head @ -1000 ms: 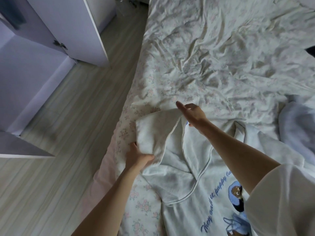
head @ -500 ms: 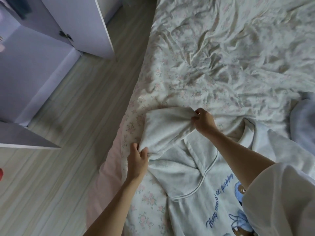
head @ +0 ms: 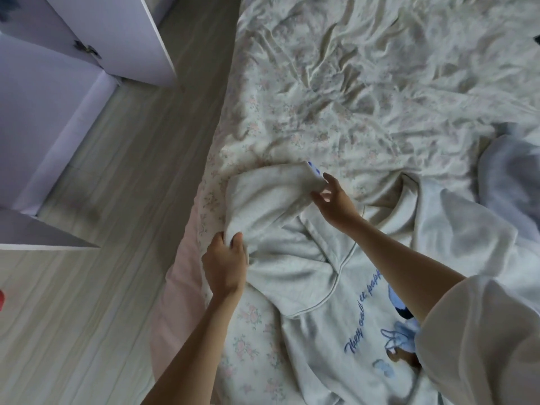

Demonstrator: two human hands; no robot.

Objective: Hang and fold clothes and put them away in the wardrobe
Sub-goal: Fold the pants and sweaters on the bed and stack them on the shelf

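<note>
A pale cream sweatshirt [head: 295, 258] with blue script and a blue cartoon print lies on the bed near its left edge. Its hood [head: 268, 197] is spread flat toward the top left. My left hand [head: 226, 264] grips the fabric at the hood's lower left corner. My right hand [head: 333, 197] hovers at the hood's upper right corner with the fingers spread, touching the cloth lightly. The white wardrobe [head: 43, 118] stands open at the left, across the floor.
The bed [head: 365, 83] carries a crumpled floral sheet. A light blue garment [head: 514, 182] lies bunched at the right edge. An open wardrobe door [head: 117, 33] juts over the wooden floor [head: 117, 200]. A white shelf edge [head: 43, 242] sticks out at the left.
My right hand has let go of the hood's corner and opened its fingers. The hood lies flatter and wider. My left hand stays gripping the lower corner.
</note>
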